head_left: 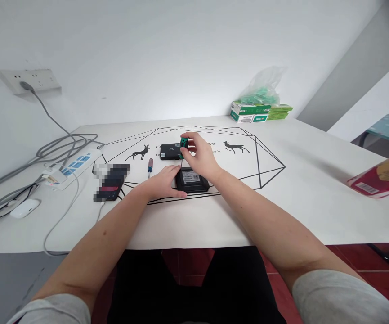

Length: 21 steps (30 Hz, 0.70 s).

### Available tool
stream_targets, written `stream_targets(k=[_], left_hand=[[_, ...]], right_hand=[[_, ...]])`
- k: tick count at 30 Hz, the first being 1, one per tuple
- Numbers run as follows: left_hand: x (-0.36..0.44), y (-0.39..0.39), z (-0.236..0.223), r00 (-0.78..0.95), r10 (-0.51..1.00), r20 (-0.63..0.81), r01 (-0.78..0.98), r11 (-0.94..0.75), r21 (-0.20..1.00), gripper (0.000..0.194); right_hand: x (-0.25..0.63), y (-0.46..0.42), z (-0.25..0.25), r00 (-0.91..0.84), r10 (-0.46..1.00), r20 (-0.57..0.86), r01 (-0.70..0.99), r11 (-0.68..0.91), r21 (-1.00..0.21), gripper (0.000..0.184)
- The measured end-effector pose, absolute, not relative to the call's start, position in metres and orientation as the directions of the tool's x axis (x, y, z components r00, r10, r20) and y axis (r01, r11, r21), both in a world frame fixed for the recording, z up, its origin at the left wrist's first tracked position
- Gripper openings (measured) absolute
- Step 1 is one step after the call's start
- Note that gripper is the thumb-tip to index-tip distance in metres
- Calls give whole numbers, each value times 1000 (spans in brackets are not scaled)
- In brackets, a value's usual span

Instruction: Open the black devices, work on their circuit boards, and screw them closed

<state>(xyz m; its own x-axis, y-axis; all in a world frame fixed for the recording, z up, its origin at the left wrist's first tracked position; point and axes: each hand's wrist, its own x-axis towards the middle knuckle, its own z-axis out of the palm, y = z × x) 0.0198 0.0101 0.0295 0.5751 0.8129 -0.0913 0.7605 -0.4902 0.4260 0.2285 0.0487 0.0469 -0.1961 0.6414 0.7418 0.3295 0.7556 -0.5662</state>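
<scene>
Screwdriver: a stubby green-and-black handle (184,145) with a thin shaft running down from it, held upright over the near black box (191,181), which lies flat on the table (315,189), label side up.
Head view, right hand: the right hand (201,158) has its fingers (190,140) clamped together round the green handle from the right side, thumb on the near face.
Head view, left hand: the left hand (164,182) lies flat on the table with its fingers together, pressed against the box's left edge; it grips nothing.
Head view, how the tool handles: light, stiff and short, I judge; the ribbed handle looks easy to pinch at the top, while the thin shaft would slip out of a screw head if tilted.
Head view, how the box handles: a small hard plastic shell, likely light enough to slide on the smooth cloth, so bracing at its edges suits it; the label face gives little purchase.
Head view, nearby: a second black box (169,151) just behind the tool, a red-handled screwdriver (150,166) to the left, a phone (110,188) beyond that, and a power strip (70,169) with grey cables at the table's left end.
Head view, far side: green cartons (250,112) under a plastic bag against the wall; a red packet (381,177) at the right edge.
</scene>
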Motion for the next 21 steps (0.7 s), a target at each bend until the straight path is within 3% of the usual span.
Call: stream_targets(k=[7, 12, 18, 21], left_hand=[[20, 10, 28, 586, 802, -115, 758, -492, 428, 128], [20, 9, 30, 579, 803, -140, 769, -480, 423, 131], [20, 10, 29, 591, 793, -145, 758, -485, 436, 134], [19, 10, 29, 594, 791, -143, 756, -489, 435, 134]], right_hand=[[231, 56, 44, -284, 640, 714, 176, 766, -618, 40], [234, 58, 47, -252, 605, 755, 238, 795, -557, 34], [227, 48, 49, -211, 705, 678, 145, 708, -691, 26], [224, 45, 49, -210, 754, 623, 110, 651, -751, 33]])
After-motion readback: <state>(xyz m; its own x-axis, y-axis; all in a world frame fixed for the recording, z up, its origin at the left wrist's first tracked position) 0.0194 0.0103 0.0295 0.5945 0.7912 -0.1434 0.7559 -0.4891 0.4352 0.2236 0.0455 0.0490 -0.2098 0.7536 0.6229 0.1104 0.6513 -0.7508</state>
